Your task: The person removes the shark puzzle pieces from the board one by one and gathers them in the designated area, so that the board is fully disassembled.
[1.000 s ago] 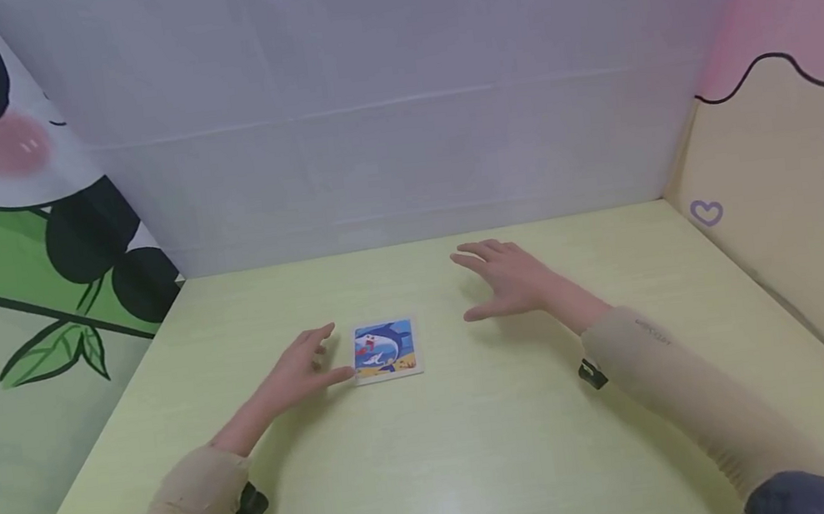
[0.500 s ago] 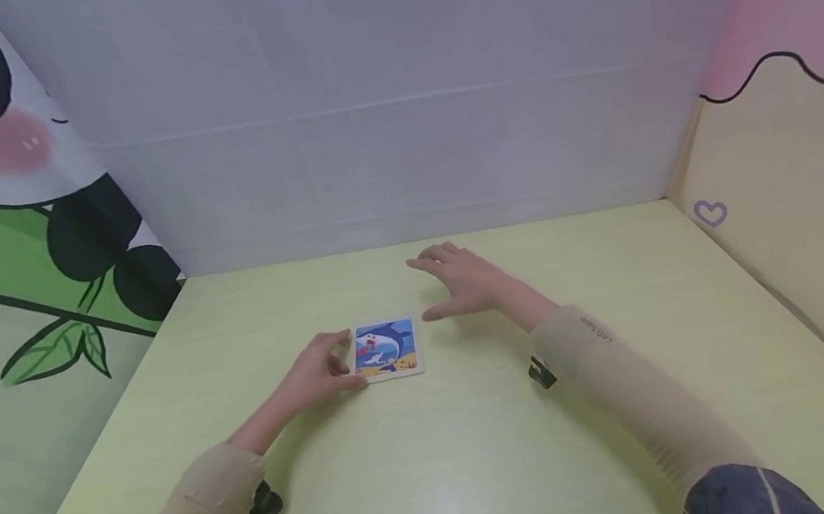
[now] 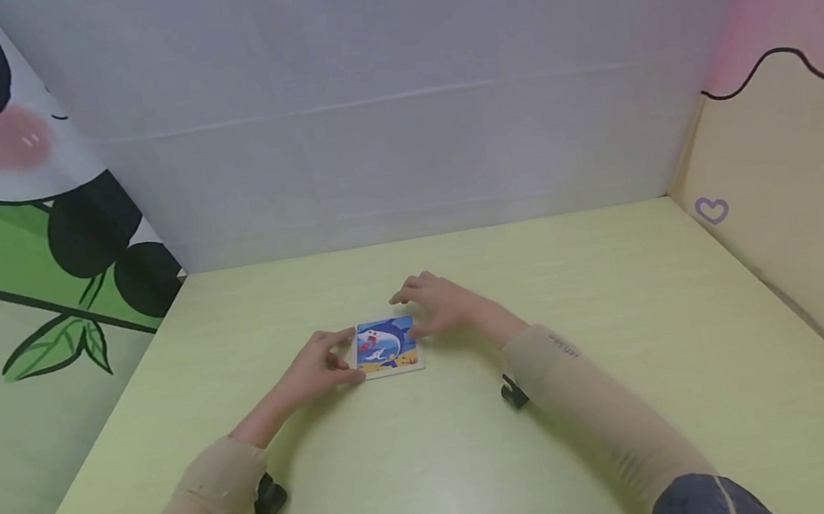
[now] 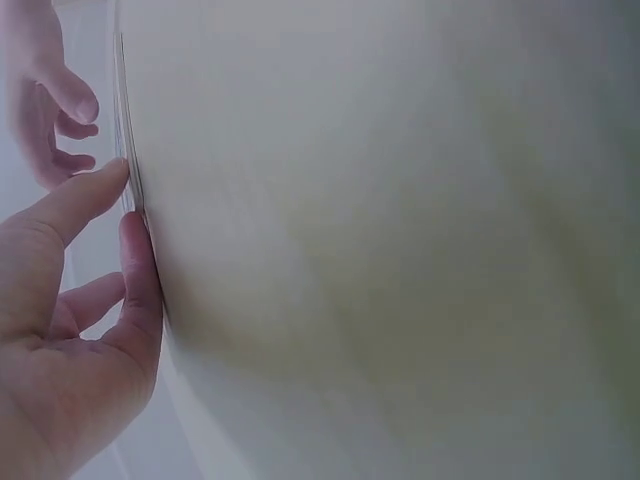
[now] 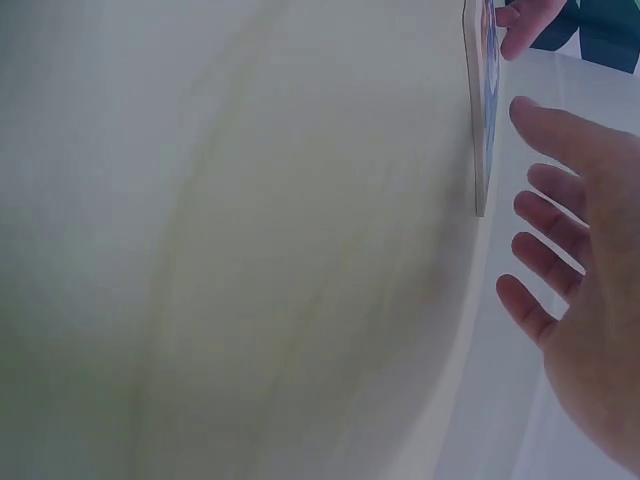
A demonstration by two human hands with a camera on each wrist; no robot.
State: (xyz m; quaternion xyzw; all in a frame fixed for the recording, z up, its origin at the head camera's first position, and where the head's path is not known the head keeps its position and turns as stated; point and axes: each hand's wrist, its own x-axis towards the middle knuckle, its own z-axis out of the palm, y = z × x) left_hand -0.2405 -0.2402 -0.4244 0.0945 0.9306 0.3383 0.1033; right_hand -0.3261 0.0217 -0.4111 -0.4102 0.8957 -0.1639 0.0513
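A small square picture board lies on the table, showing a blue-and-white sea animal over yellow sand inside a pale border. At its left side, my left hand holds the board with the thumb at the near corner and a finger at the far corner. The left wrist view shows those fingertips right at the thin edge of the board. My right hand hovers over the board's right side, fingers spread and loosely bent. In the right wrist view its thumb is close to the board, the fingers apart.
The pale yellow table meets a grey-white cloth wall at the back. Printed cartoon panels stand at the left and right. A small black device sits on each wrist.
My left hand has moved right and come onto the board's left edge. The right hand has moved left and lowered from well off the board to over its right side. The board has barely shifted.
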